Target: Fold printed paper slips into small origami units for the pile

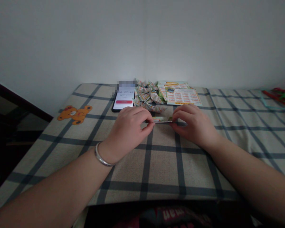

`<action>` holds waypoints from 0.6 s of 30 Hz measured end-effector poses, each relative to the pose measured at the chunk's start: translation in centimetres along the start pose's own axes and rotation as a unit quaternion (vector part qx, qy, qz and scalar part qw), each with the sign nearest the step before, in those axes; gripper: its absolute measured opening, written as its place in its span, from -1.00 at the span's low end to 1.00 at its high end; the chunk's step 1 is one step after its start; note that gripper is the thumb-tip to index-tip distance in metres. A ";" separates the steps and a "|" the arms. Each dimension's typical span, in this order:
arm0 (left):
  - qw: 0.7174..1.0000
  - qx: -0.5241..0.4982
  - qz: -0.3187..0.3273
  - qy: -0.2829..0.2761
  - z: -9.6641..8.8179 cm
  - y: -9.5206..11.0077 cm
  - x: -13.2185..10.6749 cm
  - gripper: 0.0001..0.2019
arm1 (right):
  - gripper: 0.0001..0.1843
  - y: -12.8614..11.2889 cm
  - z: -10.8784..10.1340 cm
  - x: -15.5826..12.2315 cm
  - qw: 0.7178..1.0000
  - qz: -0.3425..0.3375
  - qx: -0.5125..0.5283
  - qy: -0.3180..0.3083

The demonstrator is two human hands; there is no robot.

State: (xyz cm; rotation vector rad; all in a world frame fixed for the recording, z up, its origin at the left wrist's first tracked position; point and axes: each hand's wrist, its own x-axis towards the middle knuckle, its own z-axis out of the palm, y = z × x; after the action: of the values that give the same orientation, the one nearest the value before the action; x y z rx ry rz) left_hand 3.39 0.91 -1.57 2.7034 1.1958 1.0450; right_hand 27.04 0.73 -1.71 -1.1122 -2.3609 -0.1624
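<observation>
My left hand (129, 126) and my right hand (192, 125) rest on a checked cloth (161, 164) and pinch the two ends of a small folded strip of printed paper (161, 119) between them. Both hands have their fingers curled and closed on the strip. A silver bangle (102, 157) sits on my left wrist. Just behind the hands lies a pile of several folded paper pieces (147, 95) in the same print.
A phone (123, 98) with a lit timer screen lies at the back left of the pile. Flat printed sheets (181, 94) are stacked at the back right. A bear picture (74, 114) marks the cloth's left side. Red and green items (281, 96) lie far right.
</observation>
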 end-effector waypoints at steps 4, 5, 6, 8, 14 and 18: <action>1.000 -0.003 -0.007 0.006 0.0 -0.2 0.0 -0.97 | -0.95 0.0 -0.3 0.0 1.000 -0.010 -0.021 -0.008; 1.000 -0.005 -0.011 0.006 0.0 -0.2 0.0 -0.97 | -0.94 0.0 -0.3 0.0 1.000 -0.013 -0.027 -0.005; 1.000 -0.011 -0.015 0.003 0.0 -0.2 0.0 -0.96 | -0.94 0.0 -0.4 0.0 0.999 -0.017 -0.033 0.002; 0.999 -0.031 -0.018 -0.008 0.0 -0.2 -0.1 -0.90 | -0.93 -0.1 -0.5 0.0 0.999 -0.025 -0.042 0.024; 0.998 -0.029 -0.040 -0.030 -0.2 0.1 -0.2 -0.84 | -0.92 -0.4 -0.8 0.0 0.997 -0.041 -0.030 0.052; 0.995 -0.052 -0.074 -0.036 0.1 0.1 -0.3 -0.92 | -0.88 -0.5 -0.9 0.0 0.996 -0.060 -0.034 0.054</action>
State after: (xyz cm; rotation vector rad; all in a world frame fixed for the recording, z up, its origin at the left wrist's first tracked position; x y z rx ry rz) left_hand 3.37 0.64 -1.77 2.5090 1.2696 0.9535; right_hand 27.04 0.09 -0.89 -0.9678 -2.3402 -0.3409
